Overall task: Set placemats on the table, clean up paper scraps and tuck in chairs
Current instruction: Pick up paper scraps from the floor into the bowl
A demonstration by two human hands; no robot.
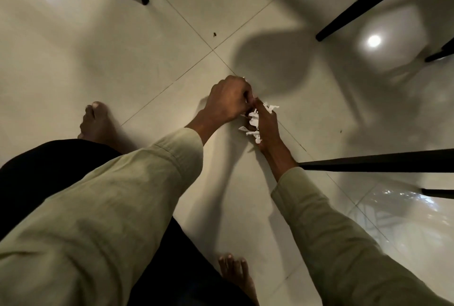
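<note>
Low over floor tile [152, 65], right hand [266, 128] cups paper scraps [254, 121]; left hand [228, 101] pinches.

White paper scraps [254, 121], black chair legs [368, 1]

A home dining area, by the look of it: glossy pale floor tiles [172, 65] reflecting ceiling lights, slim black chair legs [368, 3] standing around, and a bare foot [95, 121] on the floor.
</note>
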